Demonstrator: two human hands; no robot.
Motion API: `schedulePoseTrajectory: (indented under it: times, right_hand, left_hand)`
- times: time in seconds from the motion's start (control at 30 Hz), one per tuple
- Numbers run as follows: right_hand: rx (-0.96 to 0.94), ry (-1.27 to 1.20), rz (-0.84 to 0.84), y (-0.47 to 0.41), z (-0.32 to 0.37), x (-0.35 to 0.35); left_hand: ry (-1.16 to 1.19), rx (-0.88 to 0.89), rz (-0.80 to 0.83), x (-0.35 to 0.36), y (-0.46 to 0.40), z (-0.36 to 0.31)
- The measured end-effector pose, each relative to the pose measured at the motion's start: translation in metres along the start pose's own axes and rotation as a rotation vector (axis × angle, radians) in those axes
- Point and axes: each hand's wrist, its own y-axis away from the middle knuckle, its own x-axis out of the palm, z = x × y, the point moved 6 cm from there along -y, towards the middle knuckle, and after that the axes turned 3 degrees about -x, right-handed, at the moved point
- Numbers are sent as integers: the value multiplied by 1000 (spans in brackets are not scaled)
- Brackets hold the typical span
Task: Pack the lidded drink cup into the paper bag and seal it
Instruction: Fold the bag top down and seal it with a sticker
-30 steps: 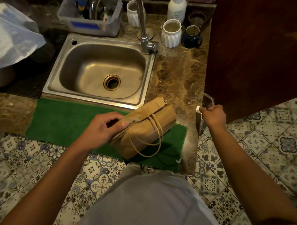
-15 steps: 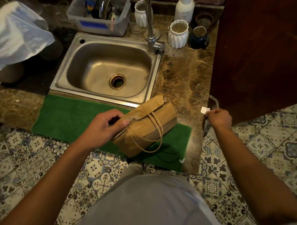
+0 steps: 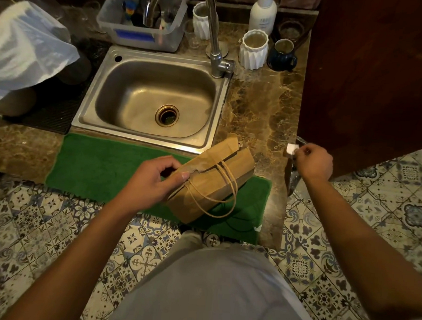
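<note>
Head view looks down on a brown paper bag (image 3: 211,181) lying on its side on the green mat (image 3: 96,164) at the worktop (image 3: 260,108) edge, its top folded over. Left hand (image 3: 151,181) grips the folded end. Right hand (image 3: 314,162), well apart, pinches a small white piece (image 3: 291,148) at the worktop's right edge.

Brown, green and steel against patterned tile

The paper bag (image 3: 214,177) is plain kraft brown with tan cord handles, on a bright green mat (image 3: 103,164). The surface (image 3: 260,113) is dark brown marble veined in gold; the sink (image 3: 154,101) is dull grey steel. The floor (image 3: 45,230) has white tiles with blue-grey floral patterns. Two ribbed white cups (image 3: 254,49) stand beside a dark blue mug (image 3: 282,57).
</note>
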Motion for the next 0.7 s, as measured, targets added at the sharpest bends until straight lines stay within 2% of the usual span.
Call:
schedulePoseTrajectory:
  times: [0.1, 0.2, 0.27, 0.37, 0.53, 0.7]
  right_hand:
    - [-89, -134, -14, -7, 28, -21]
    - [-97, -415, 41, 1, 54, -39]
    - [-72, -633, 115, 23, 75, -44]
    - [-92, -825, 240, 73, 110, -47]
    - [-131, -913, 485, 154, 153, -38]
    - [-192, -852, 503, 183, 159, 0]
  left_hand:
    - [-16, -22, -39, 0, 1, -2]
    - [-11, -51, -82, 0, 2, -6]
    - [4, -76, -113, 2, 4, -8]
    - [64, -169, -110, 10, 10, -6]
    - [210, -284, -77, 33, 20, -5]
    - [295, -286, -86, 39, 19, -8]
